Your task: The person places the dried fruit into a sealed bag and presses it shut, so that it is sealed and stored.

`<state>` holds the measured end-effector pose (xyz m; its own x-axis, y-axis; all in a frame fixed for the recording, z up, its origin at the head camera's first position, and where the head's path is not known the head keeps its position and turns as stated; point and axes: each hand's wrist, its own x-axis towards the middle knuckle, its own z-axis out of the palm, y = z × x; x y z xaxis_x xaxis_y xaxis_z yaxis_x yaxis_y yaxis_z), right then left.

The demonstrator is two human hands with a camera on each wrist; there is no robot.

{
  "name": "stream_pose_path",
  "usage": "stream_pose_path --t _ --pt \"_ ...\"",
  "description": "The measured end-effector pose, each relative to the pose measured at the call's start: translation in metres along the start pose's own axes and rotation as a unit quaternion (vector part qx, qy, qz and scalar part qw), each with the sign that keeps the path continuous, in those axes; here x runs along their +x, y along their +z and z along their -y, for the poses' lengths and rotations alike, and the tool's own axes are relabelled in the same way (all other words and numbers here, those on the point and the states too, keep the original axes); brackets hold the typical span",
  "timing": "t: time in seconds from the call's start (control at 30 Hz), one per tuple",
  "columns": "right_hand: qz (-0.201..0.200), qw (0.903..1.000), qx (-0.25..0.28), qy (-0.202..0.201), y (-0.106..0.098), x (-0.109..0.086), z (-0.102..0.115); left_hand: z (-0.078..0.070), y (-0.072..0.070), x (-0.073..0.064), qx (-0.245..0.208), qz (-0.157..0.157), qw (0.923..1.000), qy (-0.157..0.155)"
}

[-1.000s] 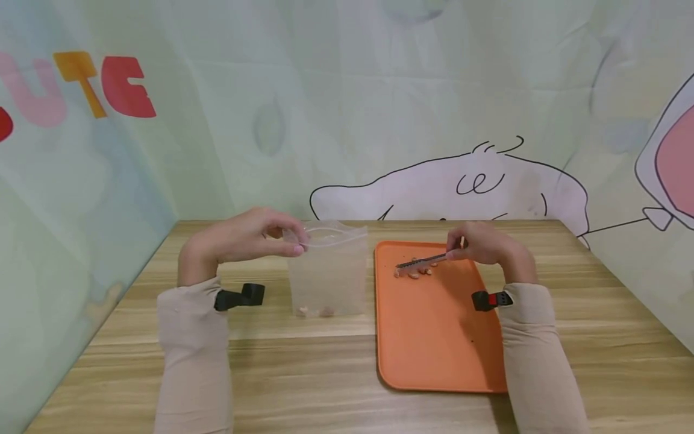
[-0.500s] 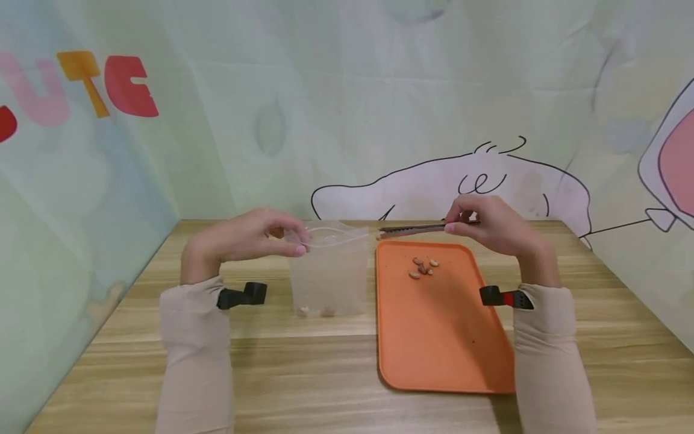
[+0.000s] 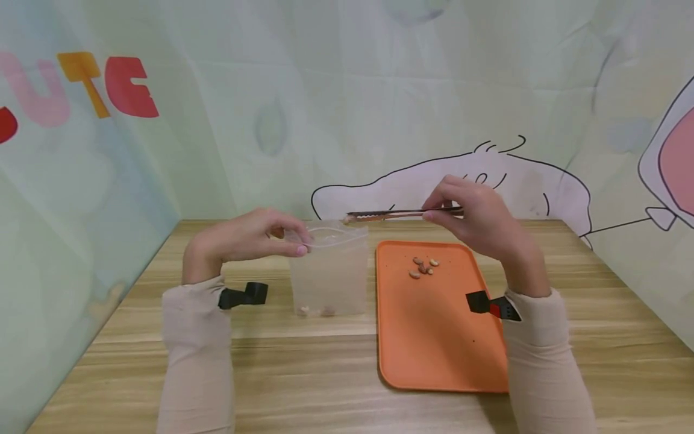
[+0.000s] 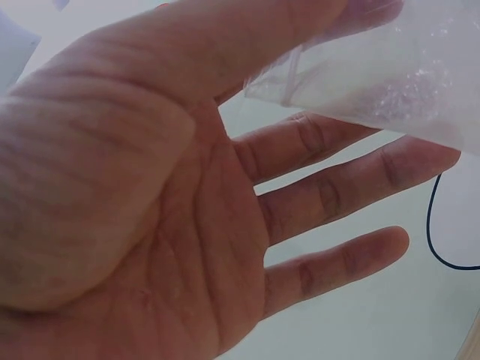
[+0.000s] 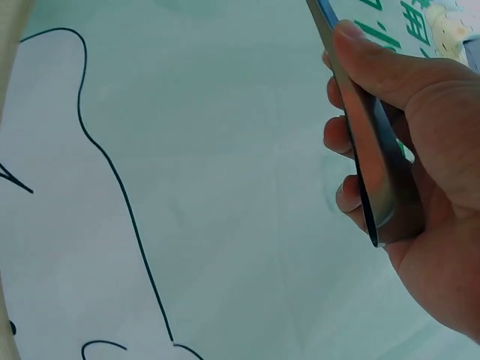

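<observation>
A clear zip bag (image 3: 329, 274) stands upright on the table with its mouth parted and a few nuts (image 3: 327, 311) at its bottom. My left hand (image 3: 249, 238) pinches the bag's upper left edge between thumb and finger; its other fingers extend apart in the left wrist view. Metal tongs (image 3: 393, 213) lie in the grip of my right hand (image 3: 477, 214), thumb on one arm and fingers round the other. At the tongs' tips a small pale nut (image 3: 346, 220) is held just above the bag's mouth. The right wrist view shows only the tongs' rear part.
An orange tray (image 3: 434, 343) lies right of the bag, with several nuts (image 3: 423, 269) near its far end. Both rest on a wood-grain table (image 3: 293, 380). Behind the table hangs a printed cloth backdrop (image 3: 347, 120).
My right hand has lifted the tongs from the nuts on the tray and carried them up and left, with a nut in their tips, to the bag's mouth. The left hand and bag stay put.
</observation>
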<state>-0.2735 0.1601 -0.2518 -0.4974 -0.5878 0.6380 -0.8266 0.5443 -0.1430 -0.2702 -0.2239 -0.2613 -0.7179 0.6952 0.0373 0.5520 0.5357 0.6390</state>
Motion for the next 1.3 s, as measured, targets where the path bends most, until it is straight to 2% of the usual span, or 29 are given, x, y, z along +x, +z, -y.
stream_pose_path --t 0.23,0.43,0.57,0.73,0.9,1.07,1.2,1.3 --pt "0.011 0.9996 0.024 -0.004 0.013 0.007 0.007 0.001 0.000 0.001 0.007 0.002 1.0000 0.004" --pt "0.001 0.9995 0.023 0.023 0.007 0.002 -0.002 0.001 -0.001 -0.002 0.007 -0.005 0.9999 0.012" --pt "0.010 0.9984 0.016 0.054 -0.001 -0.005 -0.012 0.001 -0.002 -0.002 0.004 -0.003 0.9999 0.011" --pt "0.032 0.9921 -0.002 0.121 -0.005 -0.015 -0.029 0.001 -0.002 -0.002 0.003 -0.002 1.0000 0.000" --pt "0.094 0.9778 -0.006 0.187 -0.008 -0.025 -0.043 0.002 -0.001 -0.003 0.004 -0.002 1.0000 0.002" --pt "0.178 0.9542 0.013 0.240 -0.007 -0.034 -0.056 0.002 -0.002 -0.003 0.006 -0.002 1.0000 -0.002" --pt "0.226 0.9378 0.037 0.261 -0.005 -0.042 -0.065 0.001 -0.001 -0.003 0.005 -0.003 1.0000 -0.003" --pt "0.241 0.9323 0.044 0.266 -0.003 -0.047 -0.072 0.001 -0.001 -0.003 0.003 -0.006 1.0000 -0.005"
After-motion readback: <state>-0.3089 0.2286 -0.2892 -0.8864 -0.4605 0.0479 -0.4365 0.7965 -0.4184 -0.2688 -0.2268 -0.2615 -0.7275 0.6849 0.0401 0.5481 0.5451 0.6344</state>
